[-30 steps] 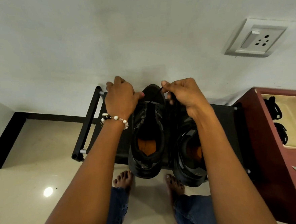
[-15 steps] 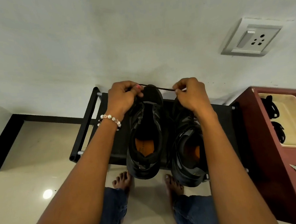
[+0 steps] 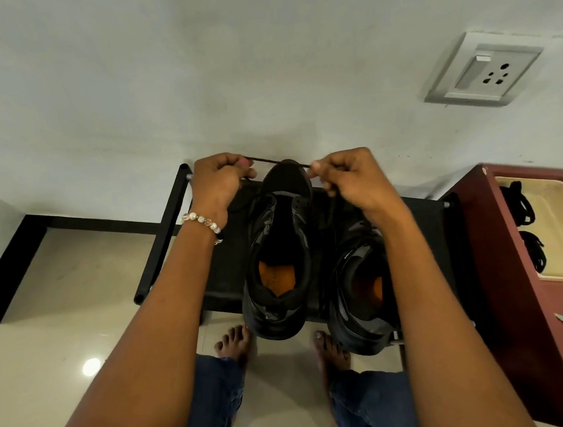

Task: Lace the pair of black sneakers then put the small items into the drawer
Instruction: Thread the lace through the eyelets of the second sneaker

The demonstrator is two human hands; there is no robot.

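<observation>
Pinching the lace (image 3: 278, 162) taut, left hand (image 3: 219, 181) and right hand (image 3: 347, 178) have spread apart.

Two sneakers (image 3: 278, 263) side by side on the rack (image 3: 224, 270), toes toward its wall edge. Lace (image 3: 278, 163) stretched above the left toe, between left hand (image 3: 219, 181) and right hand (image 3: 347, 178). Cabinet (image 3: 518, 290) right of the rack, tray (image 3: 561, 227) on it.

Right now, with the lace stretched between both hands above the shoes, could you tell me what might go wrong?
1. The lace is pinched near the fingertips of the left hand and right hand; a hard tug could slip it free.
2. The left sneaker overhangs the front edge of the black rack; pulling might tip it toward the bare feet.
3. The right forearm partly hides the right sneaker, so a nudge could go unnoticed.
</observation>
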